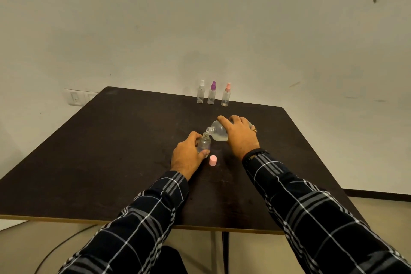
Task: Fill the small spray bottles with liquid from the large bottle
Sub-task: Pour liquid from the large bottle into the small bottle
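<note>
My right hand (239, 134) grips the large clear bottle (217, 132), tipped over to the left with its open neck just above the mouth of a small clear bottle (204, 143). That small bottle stands uncapped on the dark table (111, 151), and my left hand (188, 154) holds it from the left side. A pink cap (212, 160) stands on the table just in front of the two hands. Three more small spray bottles stand in a row at the far edge: one with a white top (200, 93), one with a purple top (212, 94), one with a pink top (226, 95).
The wall rises directly behind the table's far edge. A wall switch plate (76, 97) sits at the back left. A dark cable (64, 244) runs over the floor below the table's near edge.
</note>
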